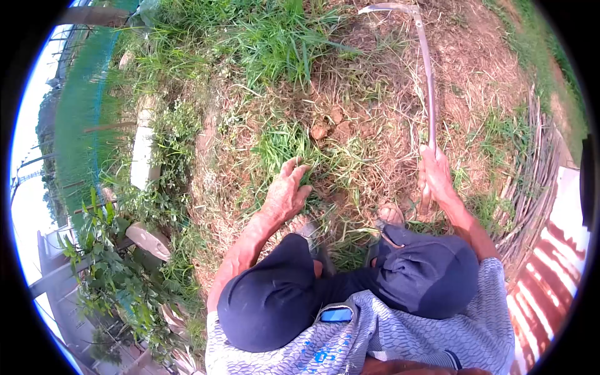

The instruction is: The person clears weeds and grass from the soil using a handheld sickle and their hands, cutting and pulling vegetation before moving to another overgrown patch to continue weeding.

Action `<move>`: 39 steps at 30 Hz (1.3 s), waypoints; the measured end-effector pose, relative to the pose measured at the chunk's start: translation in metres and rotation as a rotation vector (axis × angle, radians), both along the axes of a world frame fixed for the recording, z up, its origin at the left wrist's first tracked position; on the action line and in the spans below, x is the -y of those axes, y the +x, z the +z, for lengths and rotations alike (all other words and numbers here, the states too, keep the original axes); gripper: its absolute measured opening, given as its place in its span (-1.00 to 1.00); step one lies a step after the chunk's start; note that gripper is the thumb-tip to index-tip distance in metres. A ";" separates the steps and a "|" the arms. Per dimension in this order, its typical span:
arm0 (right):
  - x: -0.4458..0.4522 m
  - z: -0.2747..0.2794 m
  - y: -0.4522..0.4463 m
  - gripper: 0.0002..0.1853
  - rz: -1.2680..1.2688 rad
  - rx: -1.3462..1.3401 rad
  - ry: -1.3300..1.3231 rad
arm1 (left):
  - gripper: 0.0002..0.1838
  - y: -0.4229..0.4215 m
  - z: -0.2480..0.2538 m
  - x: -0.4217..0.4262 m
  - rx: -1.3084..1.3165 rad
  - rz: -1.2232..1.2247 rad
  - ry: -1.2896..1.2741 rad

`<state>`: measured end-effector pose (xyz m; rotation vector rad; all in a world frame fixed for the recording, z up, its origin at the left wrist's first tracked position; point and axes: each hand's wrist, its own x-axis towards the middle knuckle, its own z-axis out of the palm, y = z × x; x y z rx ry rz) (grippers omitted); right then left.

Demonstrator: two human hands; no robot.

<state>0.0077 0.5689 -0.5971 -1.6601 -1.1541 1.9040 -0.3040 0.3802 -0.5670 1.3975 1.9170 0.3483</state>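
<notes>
A long-handled sickle [427, 69] points away from me, its curved blade over the dry ground at the far end. My right hand [435, 172] is closed around the lower end of its handle, in front of my right knee. My left hand [287, 190] is held low in front of my left knee, thumb and fingers apart and slightly bent, with nothing seen in it. Just beyond its fingertips lies a patch of green grass [281, 145]. Brown clods [320, 130] sit a little farther on, among dry cut stalks.
A taller grass clump [281, 53] stands ahead. To the left are a white cylindrical object [145, 150], leafy plants [106, 269] and green netting [84, 119]. A stack of thin sticks [539, 169] lies at right, beside a corrugated sheet [550, 269]. My bent knees are close below my hands.
</notes>
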 end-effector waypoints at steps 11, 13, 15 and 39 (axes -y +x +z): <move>0.087 -0.058 0.068 -0.63 0.298 0.289 0.057 | -0.45 0.034 0.021 0.009 0.054 -0.012 -0.164; 0.067 -0.044 0.074 -0.65 0.335 0.268 0.113 | -0.47 0.037 0.034 0.011 0.077 -0.039 -0.196; 0.037 -0.014 0.054 -0.68 0.268 0.262 0.093 | -0.49 0.040 0.059 0.008 0.058 -0.017 -0.217; -0.061 -0.010 -0.100 -0.70 0.117 0.145 0.091 | -0.49 -0.019 -0.020 -0.141 0.039 -0.426 0.135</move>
